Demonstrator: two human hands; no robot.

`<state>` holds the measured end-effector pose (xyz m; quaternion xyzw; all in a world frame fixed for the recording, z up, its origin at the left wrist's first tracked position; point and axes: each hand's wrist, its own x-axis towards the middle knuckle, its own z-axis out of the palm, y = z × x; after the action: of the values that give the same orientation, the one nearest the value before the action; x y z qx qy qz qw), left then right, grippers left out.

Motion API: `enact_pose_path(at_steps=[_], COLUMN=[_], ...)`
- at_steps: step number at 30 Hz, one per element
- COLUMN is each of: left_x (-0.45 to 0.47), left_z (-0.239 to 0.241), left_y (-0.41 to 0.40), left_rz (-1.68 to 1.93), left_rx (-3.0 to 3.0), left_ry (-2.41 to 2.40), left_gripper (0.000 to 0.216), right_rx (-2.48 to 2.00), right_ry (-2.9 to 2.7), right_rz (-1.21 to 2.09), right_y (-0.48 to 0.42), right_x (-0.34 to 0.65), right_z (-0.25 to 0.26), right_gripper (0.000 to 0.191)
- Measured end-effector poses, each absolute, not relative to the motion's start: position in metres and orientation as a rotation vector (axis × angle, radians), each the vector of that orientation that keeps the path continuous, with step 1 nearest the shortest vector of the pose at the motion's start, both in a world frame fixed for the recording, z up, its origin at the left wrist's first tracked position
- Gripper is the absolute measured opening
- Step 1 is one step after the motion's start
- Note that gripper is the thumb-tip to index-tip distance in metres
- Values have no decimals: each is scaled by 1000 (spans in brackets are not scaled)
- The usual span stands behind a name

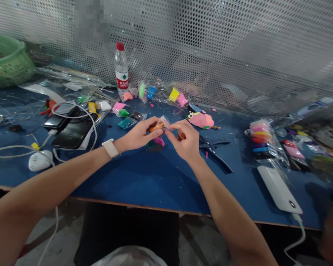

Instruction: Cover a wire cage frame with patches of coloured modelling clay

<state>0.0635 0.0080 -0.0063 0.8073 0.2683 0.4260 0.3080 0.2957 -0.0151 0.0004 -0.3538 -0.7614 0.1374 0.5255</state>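
Note:
My left hand (141, 133) and my right hand (184, 142) meet over the middle of the blue table (144, 181). Both pinch a small clear plastic bag (163, 122) that holds orange clay (155, 128). A bit more orange shows under my right fingers. Just below the left fingers lie a pink clay lump (159, 141) and a dark lump (153, 147). A white watch (111, 148) sits on my left wrist.
Black scissors (215, 149) lie right of my right hand. A pink clay figure (202, 120) stands behind. Small bags of coloured clay (174, 95), a water bottle (121, 70), phones (72, 132) with cables, a white mouse (40, 160), a power bank (279, 189) and a green basket (8, 61) surround them.

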Motion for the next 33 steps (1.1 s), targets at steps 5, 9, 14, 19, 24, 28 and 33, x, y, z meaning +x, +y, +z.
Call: enact_pose_path(at_steps=[5, 9, 14, 19, 24, 28, 33], left_x=[63, 62, 62, 65, 65, 66, 70], left_z=[-6, -9, -9, -5, -2, 2, 6], left_y=[9, 11, 10, 5, 4, 1, -5], left_rz=[1168, 1202, 1184, 1225, 1208, 1204, 1320], left_rx=[2189, 2223, 2220, 2203, 2219, 2174, 2118], left_ry=[721, 740, 776, 756, 838, 829, 816], left_gripper=[21, 20, 28, 26, 16, 13, 21], right_rx=[-879, -869, -862, -846, -883, -966, -952], right_ry=[-1753, -1783, -1781, -1778, -1695, -1667, -1602], right_rz=[355, 385, 497, 621, 666, 666, 657], right_y=[-16, -15, -13, -13, -11, -12, -15], right_x=[294, 295, 296, 297, 299, 297, 294], right_z=[-1, -3, -3, -4, -1, 0, -2], right_gripper=[19, 21, 19, 22, 29, 30, 28])
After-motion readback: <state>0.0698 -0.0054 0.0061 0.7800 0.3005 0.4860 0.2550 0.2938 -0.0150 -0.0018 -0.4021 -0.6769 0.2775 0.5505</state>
